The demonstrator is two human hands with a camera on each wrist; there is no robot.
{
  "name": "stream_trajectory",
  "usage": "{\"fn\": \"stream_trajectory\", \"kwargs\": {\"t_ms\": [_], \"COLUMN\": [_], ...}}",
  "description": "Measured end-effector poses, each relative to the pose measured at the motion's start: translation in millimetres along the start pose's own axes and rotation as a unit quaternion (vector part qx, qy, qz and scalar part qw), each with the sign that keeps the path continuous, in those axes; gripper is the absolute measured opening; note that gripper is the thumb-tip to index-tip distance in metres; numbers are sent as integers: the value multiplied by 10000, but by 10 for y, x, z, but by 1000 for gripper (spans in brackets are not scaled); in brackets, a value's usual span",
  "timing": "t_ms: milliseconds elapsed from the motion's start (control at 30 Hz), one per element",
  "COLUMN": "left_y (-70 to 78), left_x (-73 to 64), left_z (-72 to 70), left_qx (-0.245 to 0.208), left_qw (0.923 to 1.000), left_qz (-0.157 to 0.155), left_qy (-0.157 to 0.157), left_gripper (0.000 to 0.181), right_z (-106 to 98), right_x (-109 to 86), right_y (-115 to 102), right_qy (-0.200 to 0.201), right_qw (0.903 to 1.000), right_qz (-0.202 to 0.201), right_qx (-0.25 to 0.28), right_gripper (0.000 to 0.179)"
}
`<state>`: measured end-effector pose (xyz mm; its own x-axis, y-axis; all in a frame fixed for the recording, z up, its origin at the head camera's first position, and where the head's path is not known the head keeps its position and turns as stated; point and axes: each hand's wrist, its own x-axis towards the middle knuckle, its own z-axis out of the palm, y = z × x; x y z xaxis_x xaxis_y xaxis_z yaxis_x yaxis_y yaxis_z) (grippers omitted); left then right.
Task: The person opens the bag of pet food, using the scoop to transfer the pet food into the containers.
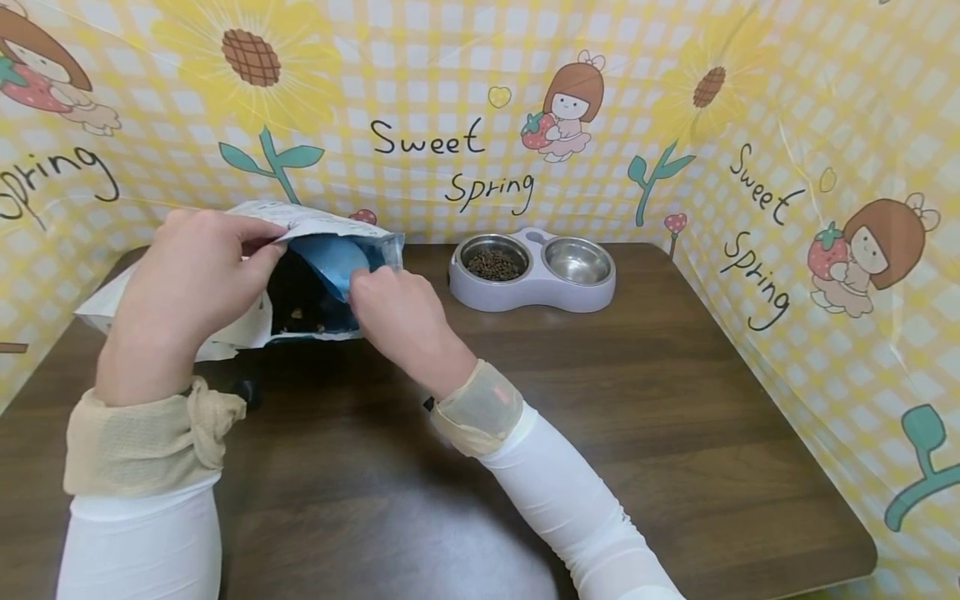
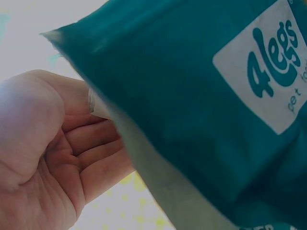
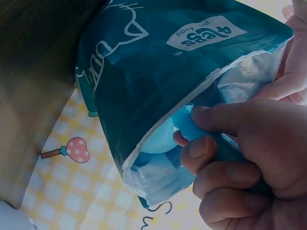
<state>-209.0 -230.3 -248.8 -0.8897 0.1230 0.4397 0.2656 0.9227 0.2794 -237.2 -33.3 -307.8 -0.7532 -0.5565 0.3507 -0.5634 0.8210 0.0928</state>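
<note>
A teal and white pet food bag lies tilted with its mouth facing me, and dark inside it are a few brown kibbles. My left hand pinches the upper edge of that mouth between thumb and fingers; the left wrist view shows the hand behind the bag's side. With curled fingers, my right hand grips the handle of a light blue scoop at the opening. In the right wrist view the scoop's rounded bowl sits inside the bag, partly hidden by the bag's edge.
A pale lilac double pet bowl stands at the back of the brown wooden table. Brown kibble fills part of its left steel bowl; the right steel bowl looks bare. A yellow checked cloth hangs behind and at the sides.
</note>
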Motion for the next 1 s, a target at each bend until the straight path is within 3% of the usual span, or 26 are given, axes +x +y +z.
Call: {"fn": "stream_trajectory", "kwargs": {"t_ms": [267,467,733,1000], "left_y": [4,6,8,17], "left_x": [11,11,9,16], "left_z": [6,-2,0,13], "left_qx": [16,2,-19,-23], "left_qw": [10000,9999,9998,9997], "left_qz": [-18,-34,-42,-43], "left_qy": [-62,-103,-209,-245], "left_gripper": [29,29,30,30], "right_z": [39,104,174,229], "right_x": [108,170,243,260], "right_y": [36,109,259,340], "right_qy": [-663,-1290,-1926,-2057], "right_qw": [9964,9822,9366,8994], "right_qz": [19,-263,-247,105], "right_qx": [535,1342,2917,3855], "right_gripper": [30,32,39,51]}}
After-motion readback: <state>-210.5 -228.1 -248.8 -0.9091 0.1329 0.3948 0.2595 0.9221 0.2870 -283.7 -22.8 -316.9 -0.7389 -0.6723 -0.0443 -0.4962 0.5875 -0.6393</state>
